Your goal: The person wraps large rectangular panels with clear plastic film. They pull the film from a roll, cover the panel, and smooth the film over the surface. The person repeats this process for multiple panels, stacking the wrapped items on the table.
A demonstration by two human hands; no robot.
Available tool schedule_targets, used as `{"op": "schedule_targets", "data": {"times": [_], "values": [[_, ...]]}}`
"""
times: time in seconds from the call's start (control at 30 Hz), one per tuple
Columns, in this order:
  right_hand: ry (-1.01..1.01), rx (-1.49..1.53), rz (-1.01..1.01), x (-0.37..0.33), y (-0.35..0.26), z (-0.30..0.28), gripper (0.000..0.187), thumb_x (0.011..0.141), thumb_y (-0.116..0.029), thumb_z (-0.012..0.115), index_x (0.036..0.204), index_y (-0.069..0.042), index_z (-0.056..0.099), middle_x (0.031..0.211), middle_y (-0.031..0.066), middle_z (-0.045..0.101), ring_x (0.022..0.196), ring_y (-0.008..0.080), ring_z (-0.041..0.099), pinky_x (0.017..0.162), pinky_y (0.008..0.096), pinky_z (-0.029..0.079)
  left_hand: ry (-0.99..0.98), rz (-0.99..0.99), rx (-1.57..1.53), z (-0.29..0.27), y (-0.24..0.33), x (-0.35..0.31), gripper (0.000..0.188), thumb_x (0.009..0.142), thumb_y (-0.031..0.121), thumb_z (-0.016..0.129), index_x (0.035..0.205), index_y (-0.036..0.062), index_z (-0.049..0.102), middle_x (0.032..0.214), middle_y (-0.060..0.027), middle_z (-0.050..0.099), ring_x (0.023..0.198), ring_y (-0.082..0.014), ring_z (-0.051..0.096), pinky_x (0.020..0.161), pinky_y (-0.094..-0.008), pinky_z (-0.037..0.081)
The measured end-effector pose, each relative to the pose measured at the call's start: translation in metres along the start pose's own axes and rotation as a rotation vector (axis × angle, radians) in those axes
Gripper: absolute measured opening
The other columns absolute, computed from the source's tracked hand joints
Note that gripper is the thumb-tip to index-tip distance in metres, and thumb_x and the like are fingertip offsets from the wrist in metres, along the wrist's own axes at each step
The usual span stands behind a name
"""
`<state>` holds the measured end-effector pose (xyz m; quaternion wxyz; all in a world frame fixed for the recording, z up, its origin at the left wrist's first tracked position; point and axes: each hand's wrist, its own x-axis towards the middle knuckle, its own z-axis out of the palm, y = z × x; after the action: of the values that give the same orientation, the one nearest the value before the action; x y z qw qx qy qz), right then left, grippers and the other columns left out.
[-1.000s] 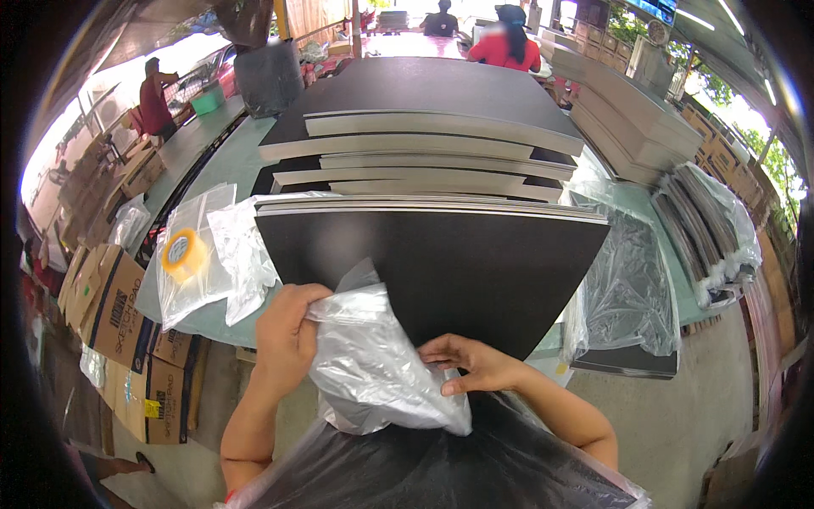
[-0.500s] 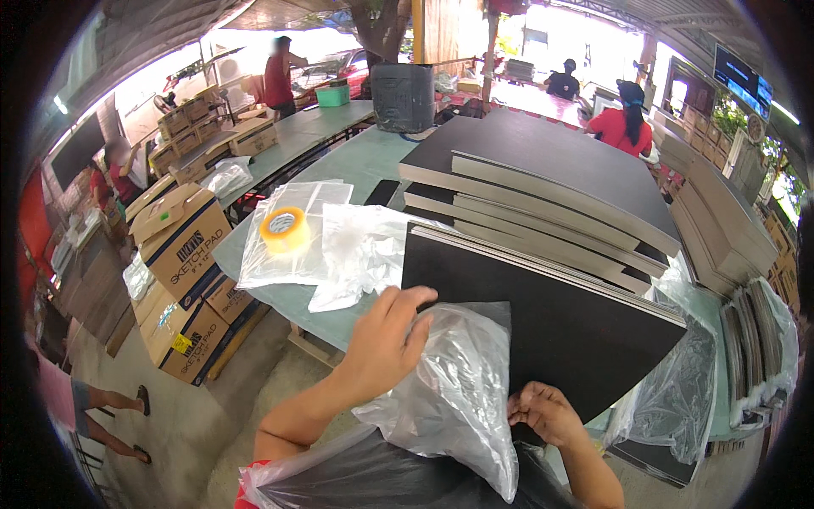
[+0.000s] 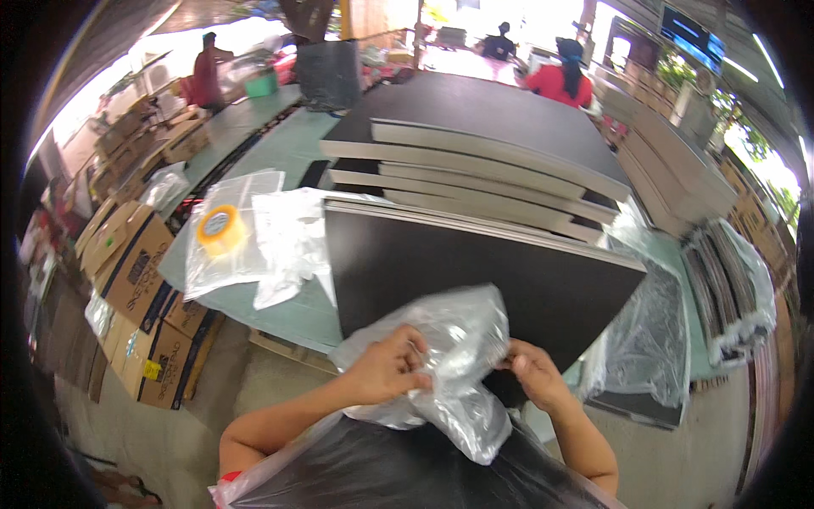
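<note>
Gently pinch the likely light, limp, slippery plastic bag (image 3: pixel 451 358) by its rim, before the counter's near edge (image 3: pixel 284 312), with half-curled left hand (image 3: pixel 384 370) of uncertain hold and right hand (image 3: pixel 538 375) pinching its side.

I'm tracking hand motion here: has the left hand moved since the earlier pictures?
Yes. Against the top-left corner of the front black board, the left hand has moved right and lower in the view.
</note>
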<state>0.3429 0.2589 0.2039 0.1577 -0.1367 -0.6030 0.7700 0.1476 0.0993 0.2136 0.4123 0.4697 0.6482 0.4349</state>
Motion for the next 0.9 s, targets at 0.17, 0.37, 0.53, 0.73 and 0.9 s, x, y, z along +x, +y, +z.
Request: {"op": "schedule_targets", "data": {"times": [0.17, 0.37, 0.53, 0.73, 0.9], "values": [[-0.107, -0.127, 0.164, -0.001, 0.024, 0.003, 0.03, 0.071, -0.021, 0.068, 0.087, 0.001, 0.056, 0.079, 0.0051, 0.058, 0.074, 0.0096, 0.052, 0.066, 0.0241, 0.041, -0.067, -0.001, -0.13, 0.015, -0.009, 0.016, 0.043, 0.066, 0.014, 0.071, 0.094, 0.0031, 0.04, 0.072, -0.0034, 0.051, 0.065, -0.0082, 0.05, 0.056, -0.0216, 0.042], [0.036, -0.319, 0.073, 0.012, 0.022, 0.014, 0.033, 0.068, -0.02, 0.07, 0.05, -0.006, 0.046, 0.048, -0.0064, 0.037, 0.047, 0.0017, 0.033, 0.04, 0.0211, 0.026, -0.065, 0.28, -0.003, 0.031, 0.019, 0.015, 0.052, 0.07, 0.014, 0.067, 0.112, 0.0056, 0.038, 0.074, -0.0041, 0.05, 0.064, -0.0128, 0.051, 0.058, -0.0244, 0.043], [0.171, 0.293, 0.056, 0.004, 0.018, 0.002, 0.027, 0.074, -0.023, 0.064, 0.057, -0.007, 0.05, 0.056, -0.003, 0.045, 0.051, 0.0036, 0.038, 0.044, 0.0211, 0.028, -0.01, 0.194, 0.138, 0.032, 0.008, 0.014, 0.054, 0.07, 0.01, 0.064, 0.115, 0.008, 0.035, 0.07, -0.0062, 0.052, 0.062, -0.0144, 0.052, 0.06, -0.0267, 0.043], [0.008, -0.283, 0.155, -0.004, 0.002, 0.012, 0.018, 0.073, -0.014, 0.065, 0.079, 0.003, 0.06, 0.071, 0.0038, 0.059, 0.064, 0.0078, 0.053, 0.058, 0.0214, 0.042, -0.159, 0.235, 0.198, 0.033, 0.013, 0.019, 0.038, 0.071, 0.011, 0.061, 0.106, 0.0079, 0.044, 0.092, -0.0076, 0.055, 0.066, -0.0159, 0.056, 0.057, -0.0268, 0.045], [0.062, -0.086, 0.16, -0.003, -0.004, 0.011, 0.018, 0.079, -0.018, 0.059, 0.081, 0.0, 0.06, 0.071, 0.0015, 0.058, 0.065, 0.0052, 0.05, 0.058, 0.0208, 0.041, 0.016, 0.329, 0.122, 0.033, 0.012, 0.019, 0.04, 0.072, 0.015, 0.062, 0.108, 0.0075, 0.046, 0.095, -0.012, 0.055, 0.072, -0.0227, 0.057, 0.062, -0.0302, 0.045]]}}
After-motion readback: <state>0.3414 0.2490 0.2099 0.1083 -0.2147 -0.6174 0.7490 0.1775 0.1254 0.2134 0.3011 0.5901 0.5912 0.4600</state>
